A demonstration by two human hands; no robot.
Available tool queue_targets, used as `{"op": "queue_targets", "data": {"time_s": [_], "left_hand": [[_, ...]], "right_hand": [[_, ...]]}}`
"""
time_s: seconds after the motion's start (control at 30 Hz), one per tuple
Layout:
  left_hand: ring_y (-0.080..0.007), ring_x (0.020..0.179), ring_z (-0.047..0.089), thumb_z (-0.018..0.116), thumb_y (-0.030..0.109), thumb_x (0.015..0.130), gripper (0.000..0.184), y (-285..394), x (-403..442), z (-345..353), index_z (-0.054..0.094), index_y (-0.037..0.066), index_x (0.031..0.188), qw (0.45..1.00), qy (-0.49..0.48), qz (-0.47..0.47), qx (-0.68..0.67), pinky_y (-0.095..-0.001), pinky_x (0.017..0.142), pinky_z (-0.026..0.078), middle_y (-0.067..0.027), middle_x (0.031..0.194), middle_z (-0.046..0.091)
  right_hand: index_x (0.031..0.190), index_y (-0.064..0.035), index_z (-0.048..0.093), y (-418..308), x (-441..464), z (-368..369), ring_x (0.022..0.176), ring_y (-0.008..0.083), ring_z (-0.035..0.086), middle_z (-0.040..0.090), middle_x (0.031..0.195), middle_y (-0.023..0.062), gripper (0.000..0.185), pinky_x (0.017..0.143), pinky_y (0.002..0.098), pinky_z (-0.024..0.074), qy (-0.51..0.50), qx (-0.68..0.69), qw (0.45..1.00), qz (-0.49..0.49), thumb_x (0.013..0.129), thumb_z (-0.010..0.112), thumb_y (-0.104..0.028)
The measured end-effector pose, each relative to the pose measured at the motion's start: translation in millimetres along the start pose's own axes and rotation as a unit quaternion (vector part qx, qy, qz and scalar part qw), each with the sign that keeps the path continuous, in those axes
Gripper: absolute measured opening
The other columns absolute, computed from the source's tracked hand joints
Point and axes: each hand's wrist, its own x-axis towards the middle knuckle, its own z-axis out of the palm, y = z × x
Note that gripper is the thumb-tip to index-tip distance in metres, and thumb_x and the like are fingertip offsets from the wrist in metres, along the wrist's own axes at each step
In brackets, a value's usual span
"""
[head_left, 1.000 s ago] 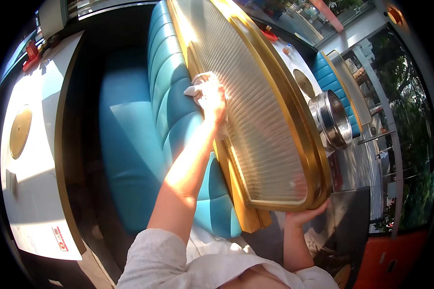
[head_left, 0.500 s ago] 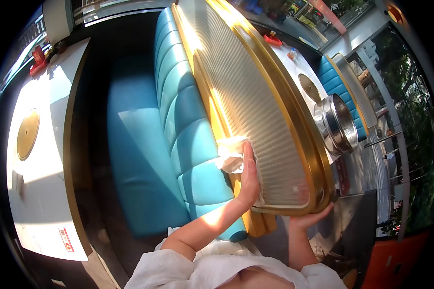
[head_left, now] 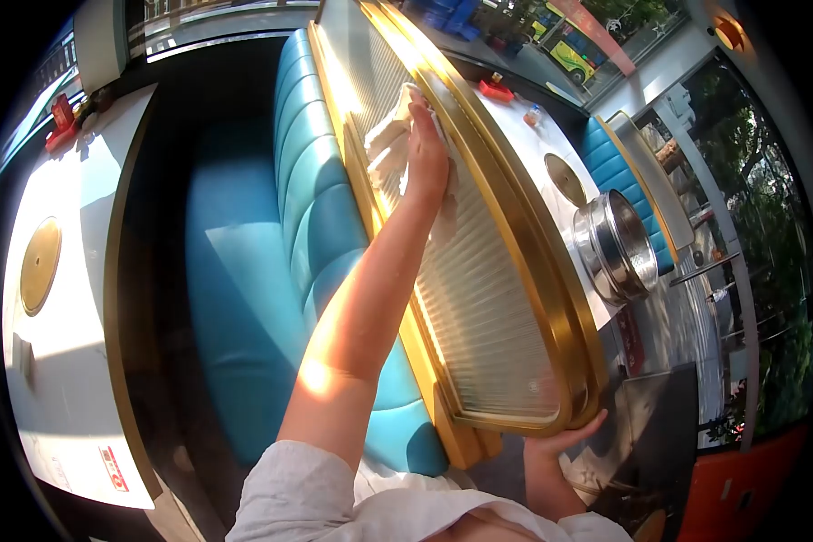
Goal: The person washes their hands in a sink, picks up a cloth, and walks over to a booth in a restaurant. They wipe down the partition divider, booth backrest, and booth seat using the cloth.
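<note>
Head: cloth (head_left: 388, 149) on panel (head_left: 483, 298), sunlit bench (head_left: 239, 298)

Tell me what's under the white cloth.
The ribbed translucent panel lies beneath the white cloth in the left hand; its ribs show beyond the cloth's edges. The patch directly underneath is covered, so any marks there cannot be seen.

In my view, the left hand (head_left: 429, 158) partly hides the cloth (head_left: 388, 146), and the sticker (head_left: 113, 469) print is illegibly small.
</note>
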Motion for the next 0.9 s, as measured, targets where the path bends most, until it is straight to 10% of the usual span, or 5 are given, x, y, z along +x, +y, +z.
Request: {"op": "queue_targets", "data": {"time_s": [0.23, 0.4, 0.6, 0.73, 0.9], "left_hand": [[-0.0241, 0.133, 0.020, 0.035, 0.036, 0.095, 0.053, -151, 60, -103, 0.026, 0.006, 0.138, 0.875, 0.089, -0.030, 0.475, -0.0295, 0.107, 0.016, -0.0094, 0.144, 0.025], [-0.0309, 0.131, 0.018, 0.025, 0.033, 0.096, 0.052, -240, 27, -119, 0.025, 0.000, 0.136, 0.924, 0.076, 0.033, 0.374, -0.0418, 0.107, 0.011, -0.0186, 0.140, 0.024], [-0.0166, 0.130, 0.020, 0.032, 0.034, 0.096, 0.054, -133, -101, -62, 0.022, 0.002, 0.138, 0.972, 0.077, -0.098, -0.199, -0.0282, 0.107, 0.014, -0.0071, 0.141, 0.024], [-0.0183, 0.130, 0.021, 0.026, 0.044, 0.093, 0.059, -61, -135, -12, 0.021, 0.006, 0.139, 0.998, -0.057, -0.011, 0.004, -0.0286, 0.106, 0.015, -0.0078, 0.142, 0.024], [-0.0205, 0.129, 0.023, 0.019, 0.055, 0.090, 0.067, -1, -86, 22, 0.021, 0.011, 0.140, 0.998, -0.043, 0.037, -0.009, -0.0291, 0.105, 0.016, -0.0087, 0.142, 0.023]], "right_hand": [[0.126, -0.0089, 0.043, 5, 15, -30, 0.118, 0.0221, 0.039, 0.042, 0.130, 0.0043, 0.063, 0.100, 0.0356, 0.0294, -0.071, -0.045, 0.995, -0.062, 0.086, 0.034, -0.057], [0.123, -0.0079, 0.043, 3, 3, -18, 0.115, 0.0195, 0.043, 0.047, 0.124, 0.0063, 0.054, 0.096, 0.0355, 0.0343, 0.012, 0.008, 0.999, -0.042, 0.091, 0.028, -0.048], [0.124, -0.0083, 0.042, 14, 13, -47, 0.121, 0.0228, 0.037, 0.041, 0.131, 0.0061, 0.058, 0.102, 0.0365, 0.0272, -0.086, -0.118, 0.981, -0.131, 0.087, 0.036, -0.053], [0.135, -0.0084, 0.024, 15, 18, -54, 0.116, 0.0244, 0.043, 0.037, 0.132, 0.0139, 0.051, 0.099, 0.0397, 0.0338, -0.236, 0.081, 0.966, -0.064, 0.094, 0.032, -0.038], [0.138, -0.0047, 0.009, 29, 25, -83, 0.118, 0.0307, 0.041, 0.030, 0.134, 0.0224, 0.070, 0.100, 0.0457, 0.0335, -0.199, -0.325, 0.850, -0.364, 0.088, 0.053, -0.027]]}}
